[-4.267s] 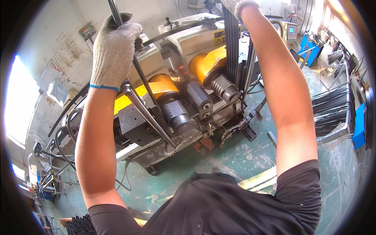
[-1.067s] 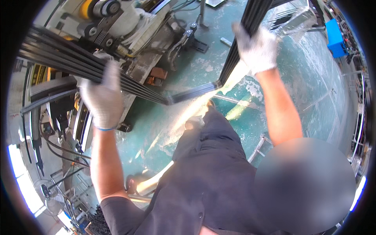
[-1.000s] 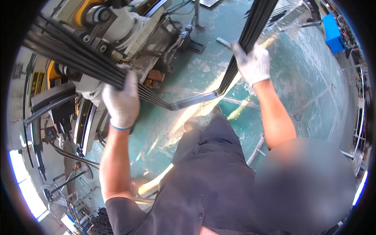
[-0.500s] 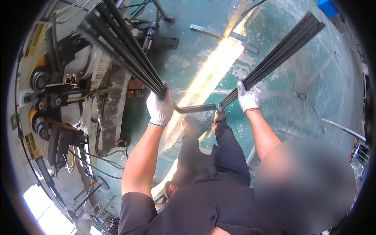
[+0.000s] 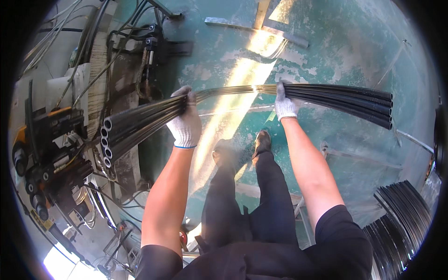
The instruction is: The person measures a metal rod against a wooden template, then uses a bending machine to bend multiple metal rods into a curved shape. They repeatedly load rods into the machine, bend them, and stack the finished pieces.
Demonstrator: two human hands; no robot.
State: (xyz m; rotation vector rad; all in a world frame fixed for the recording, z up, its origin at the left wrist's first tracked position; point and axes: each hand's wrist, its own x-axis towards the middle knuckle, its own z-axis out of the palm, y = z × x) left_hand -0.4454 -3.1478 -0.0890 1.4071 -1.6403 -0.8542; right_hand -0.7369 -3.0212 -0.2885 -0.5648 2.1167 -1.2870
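Observation:
A bundle of several black metal tubes [image 5: 144, 123], bent so that both ends come toward me, lies across both my hands above the floor. My left hand [image 5: 185, 122], in a white knit glove with a blue cuff edge, is closed round the left arm of the bundle. Round the right arm, just beyond its bend, my right hand [image 5: 284, 105] in a matching glove is gripping. Open round tube ends show at the left, stacked one over another. More tube ends face out at the far right. Parts of my fingers are hidden behind the tubes.
A machine with hoses and cylinders [image 5: 51, 154] stands close on the left. At the lower right is a pile of black tubes [image 5: 406, 214]. A metal bar frame [image 5: 289, 37] lies ahead on the worn green floor [image 5: 326, 46]. A low metal frame [image 5: 359, 156] sits to the right.
The bundle has swung from pointing up and away to lying nearly level, its ends lowered toward me. Both hands keep hold. My view has shifted, bringing the tube pile at lower right into sight.

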